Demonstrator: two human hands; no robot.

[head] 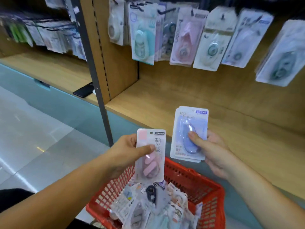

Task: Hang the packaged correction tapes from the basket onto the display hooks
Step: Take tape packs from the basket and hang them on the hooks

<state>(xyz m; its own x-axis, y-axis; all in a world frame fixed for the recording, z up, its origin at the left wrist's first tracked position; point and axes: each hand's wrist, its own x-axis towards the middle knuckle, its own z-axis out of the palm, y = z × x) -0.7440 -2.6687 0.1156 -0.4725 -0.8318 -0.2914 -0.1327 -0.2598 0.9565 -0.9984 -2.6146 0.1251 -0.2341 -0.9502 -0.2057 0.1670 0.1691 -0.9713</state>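
While basket (206,184) stays full, we pinch pink pack (149,156) in left hand (125,151), blue packs (189,134) in right hand (212,151); hooks (166,11) await.

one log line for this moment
left hand: holds pink pack | right hand: holds blue packs | basket: more packs

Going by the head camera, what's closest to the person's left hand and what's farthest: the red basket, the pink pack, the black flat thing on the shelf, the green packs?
1. pink pack: held in the left hand.
2. red basket: just below the hand.
3. black flat thing: on the shelf edge, up and left.
4. green packs: far upper left, next bay, blurred.
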